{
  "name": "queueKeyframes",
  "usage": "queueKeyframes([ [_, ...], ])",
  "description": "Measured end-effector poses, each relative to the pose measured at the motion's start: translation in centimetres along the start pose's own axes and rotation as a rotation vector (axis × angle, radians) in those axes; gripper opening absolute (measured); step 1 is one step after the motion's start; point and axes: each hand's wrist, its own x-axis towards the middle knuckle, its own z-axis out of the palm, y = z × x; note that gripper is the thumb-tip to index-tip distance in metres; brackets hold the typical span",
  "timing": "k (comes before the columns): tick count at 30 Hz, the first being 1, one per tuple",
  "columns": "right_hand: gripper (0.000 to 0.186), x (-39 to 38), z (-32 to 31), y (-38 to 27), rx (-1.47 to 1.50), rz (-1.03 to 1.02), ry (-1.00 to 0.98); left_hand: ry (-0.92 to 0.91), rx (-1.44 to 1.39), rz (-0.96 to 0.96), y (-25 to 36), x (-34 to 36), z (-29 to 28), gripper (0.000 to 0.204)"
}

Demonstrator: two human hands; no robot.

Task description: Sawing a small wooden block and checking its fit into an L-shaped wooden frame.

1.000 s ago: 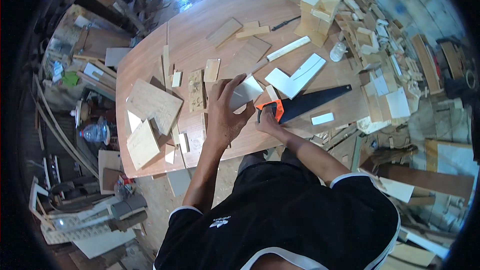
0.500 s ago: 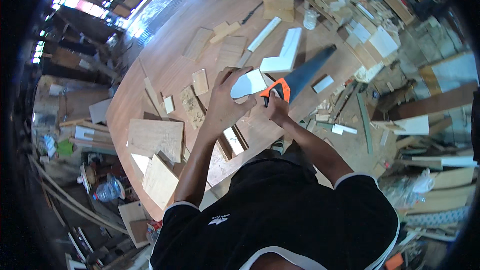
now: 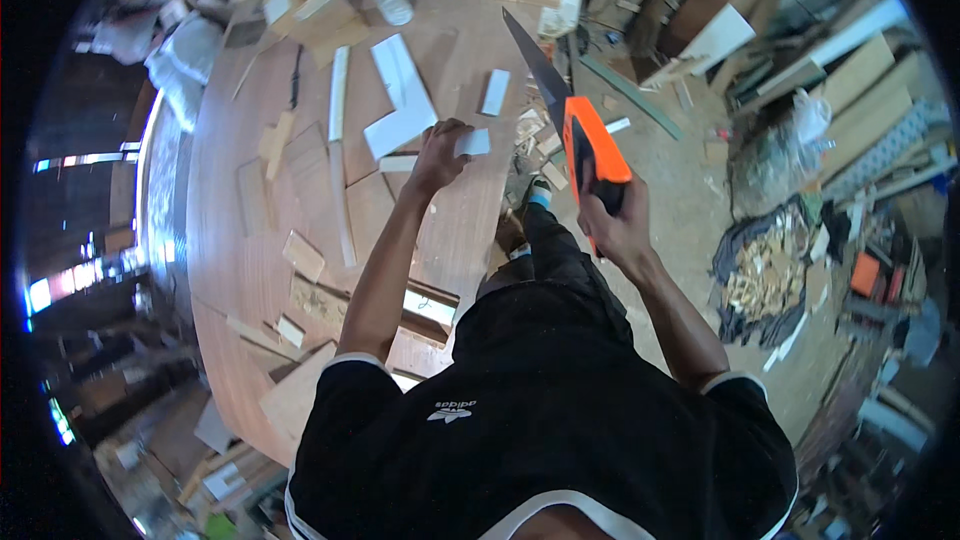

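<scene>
My right hand (image 3: 618,220) is closed round the orange and black handle of a handsaw (image 3: 597,145). The saw stands off the table's right edge, its dark blade pointing away to the far left. Over the table, my left hand (image 3: 438,156) grips a small white piece of wood (image 3: 474,143), which sticks out to the right of the fingers. Just under that hand lies a white strip (image 3: 398,164). Beyond it is a white L-shaped board (image 3: 390,90), and a short white block (image 3: 495,92) lies to its right.
The brown table (image 3: 225,210) carries several thin boards and offcuts. A slot with a white strip (image 3: 428,307) shows near my waist. Scrap wood lies on the floor past the table's right edge, and a dark sack of wood chips (image 3: 768,275) sits further right.
The view has swung to the right. My right hand has carried the saw away from the table, off the white wood. My left hand has closed from a wide grasp onto the small white piece.
</scene>
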Motion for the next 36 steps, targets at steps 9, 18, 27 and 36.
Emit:
queueKeyframes([
  [9, 0.015, -3.2, -4.1, -2.5, 0.138, 0.333, 0.205, -0.143, -0.06, 0.159, -3.6, 5.6, 10.7, 0.056],
  [18, 0.015, 3.4, -3.4, 3.1, 0.033, 0.607, 0.244, -0.22, 0.107, 0.136, -1.0, 7.9, 8.4, 0.047],
  [27, 0.013, 6.0, -1.1, 5.5, 0.068, 0.646, 0.118, -0.044, -0.068, 0.264, -0.7, 11.9, 11.6, 0.021],
  [36, 0.014, 5.2, 1.7, 5.6, 0.055, 0.508, 0.155, -0.035, 0.015, 0.199, -4.2, 11.1, 13.9, 0.024],
])
